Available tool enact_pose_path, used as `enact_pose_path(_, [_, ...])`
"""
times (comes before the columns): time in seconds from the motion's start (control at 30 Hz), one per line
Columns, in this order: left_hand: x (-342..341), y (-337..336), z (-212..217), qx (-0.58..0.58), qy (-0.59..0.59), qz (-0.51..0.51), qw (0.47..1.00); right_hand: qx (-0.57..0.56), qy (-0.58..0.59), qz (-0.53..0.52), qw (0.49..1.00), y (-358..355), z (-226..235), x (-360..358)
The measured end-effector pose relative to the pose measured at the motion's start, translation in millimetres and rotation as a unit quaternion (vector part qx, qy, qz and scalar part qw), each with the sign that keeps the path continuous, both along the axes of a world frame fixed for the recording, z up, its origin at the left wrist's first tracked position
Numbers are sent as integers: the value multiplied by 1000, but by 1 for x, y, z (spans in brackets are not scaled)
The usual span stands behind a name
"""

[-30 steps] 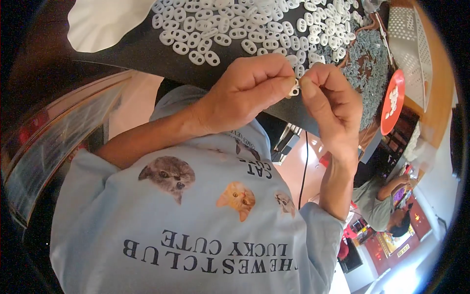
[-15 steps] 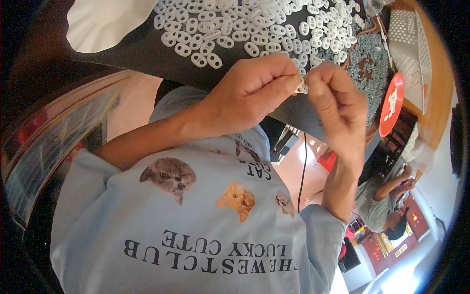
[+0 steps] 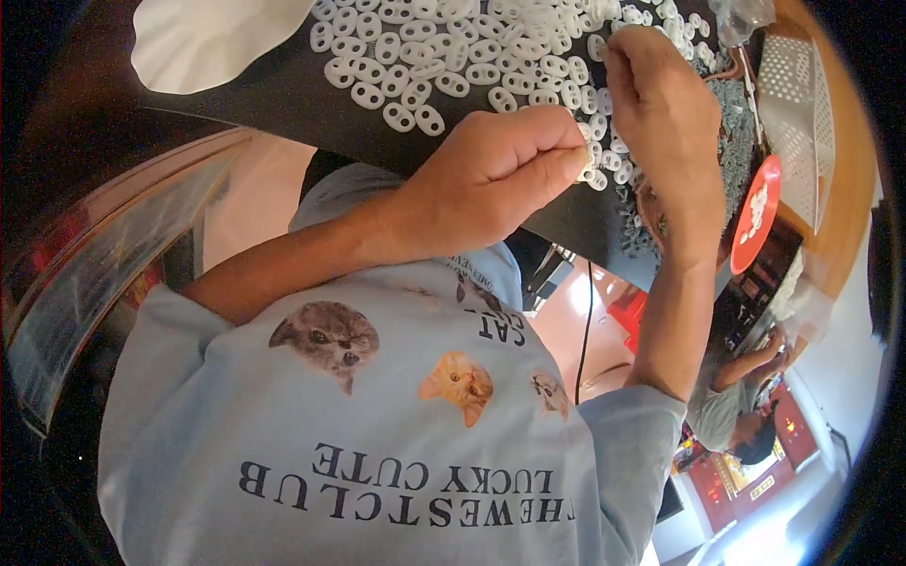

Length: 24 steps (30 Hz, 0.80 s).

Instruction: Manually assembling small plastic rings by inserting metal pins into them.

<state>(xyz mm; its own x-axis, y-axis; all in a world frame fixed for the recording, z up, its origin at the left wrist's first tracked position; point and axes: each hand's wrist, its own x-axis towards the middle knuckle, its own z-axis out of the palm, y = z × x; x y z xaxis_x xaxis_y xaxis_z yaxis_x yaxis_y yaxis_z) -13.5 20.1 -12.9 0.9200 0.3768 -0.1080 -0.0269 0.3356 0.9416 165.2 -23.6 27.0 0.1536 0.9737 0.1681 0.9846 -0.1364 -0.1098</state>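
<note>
White oval pieces with two holes each (image 3: 444,52) lie in a broad heap on the dark table. My left hand (image 3: 495,174) is closed in a pinch in front of the heap, a small whitish piece (image 3: 586,172) at its fingertips, partly hidden by the thumb. Farther right, my right hand (image 3: 668,118) reaches over the right part of the heap with its fingers curled down among the pieces. Whatever lies between those fingers is hidden.
A pile of small grey parts (image 3: 731,141) lies beyond my right wrist. Right of it are a red plate (image 3: 769,193) with small white pieces and a white perforated basket (image 3: 797,113). A white wavy-edged dish (image 3: 203,42) stands far left. Another person (image 3: 731,410) sits at right.
My right hand has parted from the left and moved up and away to the heap. The left hand stays almost where it was, still pinched.
</note>
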Motion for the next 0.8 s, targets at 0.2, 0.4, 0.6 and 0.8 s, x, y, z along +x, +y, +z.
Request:
enact_pose_path(0.2, [0, 2, -2, 18, -22, -2, 1000, -9, 83, -27, 996, 0, 3, 5])
enact_pose_path(0.4, [0, 2, -5, 15, -26, -7, 1000, -52, 98, -52, 992, 7, 4, -2])
enact_pose_path(0.6, [0, 0, -4, 2, -24, 2, 1000, -57, 118, -60, 990, 7, 4, -1])
enact_pose_path(0.8, [0, -1, -3, 1, -29, 27, 999, -29, 90, -25, 995, -4, 5, 6])
